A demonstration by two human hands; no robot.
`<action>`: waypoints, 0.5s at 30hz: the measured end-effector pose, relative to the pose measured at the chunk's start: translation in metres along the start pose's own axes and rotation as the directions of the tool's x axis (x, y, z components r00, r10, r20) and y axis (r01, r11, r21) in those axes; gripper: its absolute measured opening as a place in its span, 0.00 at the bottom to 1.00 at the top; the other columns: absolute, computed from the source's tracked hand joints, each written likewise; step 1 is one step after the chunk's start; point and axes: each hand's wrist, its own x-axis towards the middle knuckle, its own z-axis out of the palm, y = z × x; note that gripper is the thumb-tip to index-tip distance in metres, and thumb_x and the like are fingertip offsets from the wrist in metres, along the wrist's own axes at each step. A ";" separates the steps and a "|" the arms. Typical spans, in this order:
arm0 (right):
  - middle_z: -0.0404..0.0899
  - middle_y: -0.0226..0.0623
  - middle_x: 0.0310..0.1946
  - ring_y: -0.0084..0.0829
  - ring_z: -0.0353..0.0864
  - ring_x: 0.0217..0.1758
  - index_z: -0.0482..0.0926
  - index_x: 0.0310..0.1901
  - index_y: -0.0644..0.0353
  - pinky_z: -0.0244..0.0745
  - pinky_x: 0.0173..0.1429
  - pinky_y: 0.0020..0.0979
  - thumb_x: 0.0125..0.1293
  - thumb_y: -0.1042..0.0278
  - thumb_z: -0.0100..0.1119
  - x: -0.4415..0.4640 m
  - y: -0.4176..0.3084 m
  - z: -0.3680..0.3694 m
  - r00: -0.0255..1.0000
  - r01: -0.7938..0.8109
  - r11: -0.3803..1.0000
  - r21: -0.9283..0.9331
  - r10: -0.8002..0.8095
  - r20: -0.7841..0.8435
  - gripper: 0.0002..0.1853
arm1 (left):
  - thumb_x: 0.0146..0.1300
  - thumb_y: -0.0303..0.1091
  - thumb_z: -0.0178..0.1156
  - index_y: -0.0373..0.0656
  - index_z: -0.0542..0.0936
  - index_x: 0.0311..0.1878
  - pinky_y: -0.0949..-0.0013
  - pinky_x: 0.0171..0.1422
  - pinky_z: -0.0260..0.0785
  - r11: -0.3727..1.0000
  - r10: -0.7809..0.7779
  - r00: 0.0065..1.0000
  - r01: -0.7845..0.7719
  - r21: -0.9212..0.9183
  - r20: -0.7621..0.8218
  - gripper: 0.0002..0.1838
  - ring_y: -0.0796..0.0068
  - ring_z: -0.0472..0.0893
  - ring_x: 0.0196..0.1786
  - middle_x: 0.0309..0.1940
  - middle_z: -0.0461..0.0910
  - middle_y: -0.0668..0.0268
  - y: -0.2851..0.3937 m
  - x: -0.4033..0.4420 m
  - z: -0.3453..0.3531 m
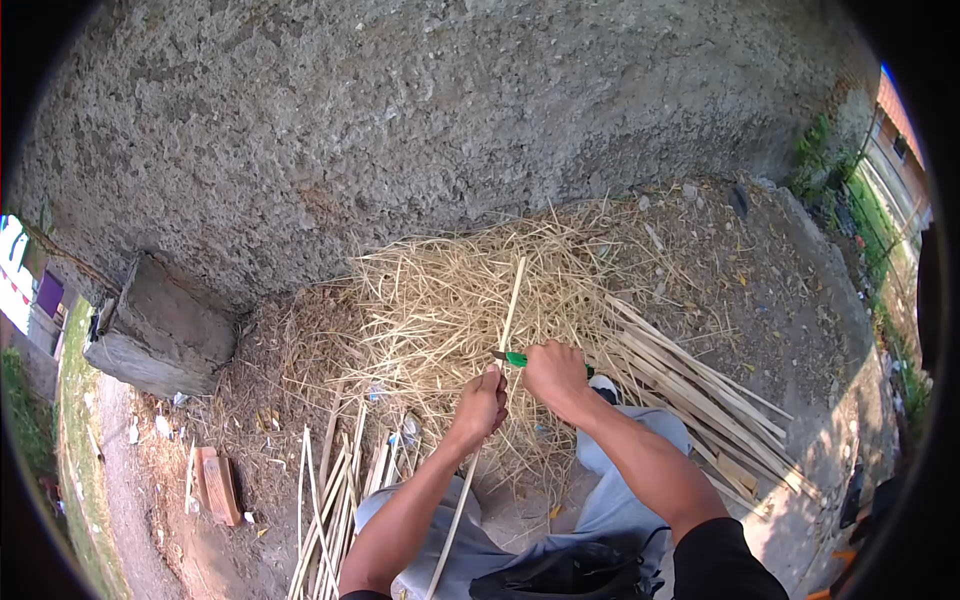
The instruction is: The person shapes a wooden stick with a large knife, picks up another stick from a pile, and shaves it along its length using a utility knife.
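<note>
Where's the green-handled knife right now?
The knife is near the centre of the head view, in the right hand, its blade at the pale strip just above the left hand.

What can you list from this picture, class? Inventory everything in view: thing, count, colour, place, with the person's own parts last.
Knife: 1, green handle, dark blade, centre
Held strip: 1, pale, centre down to lower edge
Wall: 1, grey, across the top
Thin shavings: too many to count, straw-coloured, heaped below the wall
Right-hand strips: many, pale, right of centre
Left-hand strips: several, pale, lower left
Block: 1, grey, left
Brick: apparently 1, orange, lower left
Plants: uncounted, green, side edges
Bag-like item: 1, black, lap
Trousers: 1 pair, grey-blue, bottom
Sleeves: 2, black, bottom
Left hand: 1, bare, on the strip
Right hand: 1, bare, around the knife
</note>
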 end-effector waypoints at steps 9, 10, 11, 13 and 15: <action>0.82 0.55 0.31 0.53 0.84 0.37 0.83 0.32 0.64 0.75 0.45 0.52 0.59 0.73 0.53 0.001 0.001 0.011 0.999 0.019 0.993 -0.120 -0.024 -0.043 0.09 | 0.78 0.52 0.39 0.48 0.65 0.30 0.73 0.14 0.45 1.000 0.027 0.999 -0.027 -0.010 -0.017 0.22 0.82 0.54 0.12 0.14 0.55 0.76 -0.003 -0.004 -0.003; 0.82 0.54 0.31 0.52 0.84 0.38 0.83 0.32 0.63 0.76 0.44 0.51 0.59 0.73 0.53 0.002 0.000 0.013 0.999 0.015 0.992 -0.125 -0.018 -0.027 0.09 | 0.78 0.52 0.38 0.47 0.65 0.30 0.73 0.15 0.46 0.999 0.036 0.998 -0.035 0.018 -0.042 0.23 0.82 0.55 0.13 0.15 0.56 0.75 -0.007 -0.004 -0.003; 0.82 0.54 0.31 0.52 0.84 0.38 0.83 0.32 0.63 0.76 0.44 0.51 0.59 0.73 0.53 0.003 0.002 0.016 0.999 0.015 0.992 -0.124 -0.018 -0.026 0.09 | 0.78 0.52 0.38 0.47 0.65 0.30 0.73 0.15 0.46 0.999 0.036 0.998 -0.035 0.019 -0.042 0.23 0.82 0.55 0.13 0.15 0.56 0.75 -0.021 0.003 -0.004; 0.83 0.54 0.30 0.51 0.85 0.36 0.84 0.31 0.63 0.78 0.40 0.49 0.59 0.72 0.54 0.006 0.007 0.025 0.997 0.040 0.983 -0.179 -0.052 -0.062 0.09 | 0.78 0.53 0.37 0.47 0.67 0.30 0.72 0.18 0.50 0.912 0.254 0.950 -0.173 0.371 -0.181 0.24 0.82 0.58 0.15 0.16 0.59 0.75 -0.047 0.013 -0.003; 0.84 0.52 0.29 0.49 0.86 0.35 0.84 0.31 0.63 0.79 0.38 0.46 0.60 0.71 0.55 0.012 0.011 0.028 0.997 0.015 0.979 -0.203 -0.028 -0.065 0.09 | 0.78 0.52 0.37 0.40 0.71 0.32 0.63 0.25 0.62 0.852 0.278 0.945 -0.159 0.499 -0.174 0.27 0.70 0.68 0.19 0.18 0.68 0.65 -0.056 0.010 -0.003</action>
